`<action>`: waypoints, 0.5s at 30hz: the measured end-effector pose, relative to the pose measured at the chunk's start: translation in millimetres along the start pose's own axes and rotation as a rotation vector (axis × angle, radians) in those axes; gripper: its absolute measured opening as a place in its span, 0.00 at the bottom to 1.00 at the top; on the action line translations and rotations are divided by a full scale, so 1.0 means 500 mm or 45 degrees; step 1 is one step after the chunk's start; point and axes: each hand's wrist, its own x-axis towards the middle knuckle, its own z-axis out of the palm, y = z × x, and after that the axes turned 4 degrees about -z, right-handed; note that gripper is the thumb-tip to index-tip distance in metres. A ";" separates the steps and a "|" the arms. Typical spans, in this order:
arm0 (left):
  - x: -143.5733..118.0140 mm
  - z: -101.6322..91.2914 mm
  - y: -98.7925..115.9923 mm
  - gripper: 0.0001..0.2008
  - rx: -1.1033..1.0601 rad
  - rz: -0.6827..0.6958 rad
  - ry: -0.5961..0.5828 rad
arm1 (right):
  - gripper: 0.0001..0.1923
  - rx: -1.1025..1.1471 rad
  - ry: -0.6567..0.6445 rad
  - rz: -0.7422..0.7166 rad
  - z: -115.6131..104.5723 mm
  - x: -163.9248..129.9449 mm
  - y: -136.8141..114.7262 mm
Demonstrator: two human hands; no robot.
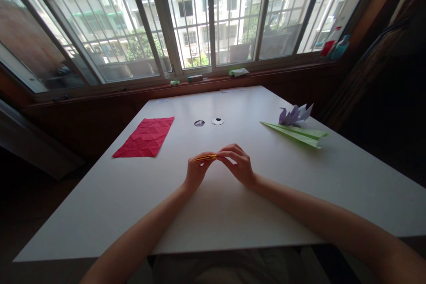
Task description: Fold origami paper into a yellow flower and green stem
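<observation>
Between my two hands, over the middle of the white table (186, 226), is a small folded piece of yellow paper (205, 158), seen nearly edge-on with several layers. My left hand (196, 172) grips its left part, thumb below and fingers largely hidden behind. With thumb and fingertips, my right hand (238, 163) pinches the paper's right end. A creased red paper sheet (144, 137) lies flat to the left. Over to the right rest a green paper plane (296, 133) and a purple folded-paper figure (293, 115) with pointed tips.
Beyond my hands, two small round pieces sit on the table, a dark disc (199, 123) and a white disc (217, 121) with a dark spot. A windowsill (133, 89) past the far edge holds small packets and, at right, bottles (340, 47).
</observation>
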 end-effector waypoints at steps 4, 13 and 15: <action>-0.001 0.000 -0.003 0.08 0.024 0.001 -0.017 | 0.09 0.016 0.001 -0.002 0.000 -0.001 0.001; -0.002 -0.001 -0.011 0.09 0.086 0.054 -0.040 | 0.07 -0.030 0.009 -0.032 -0.001 0.003 -0.003; -0.002 -0.001 -0.014 0.09 0.116 0.086 -0.039 | 0.08 -0.025 0.020 -0.069 0.000 0.005 -0.004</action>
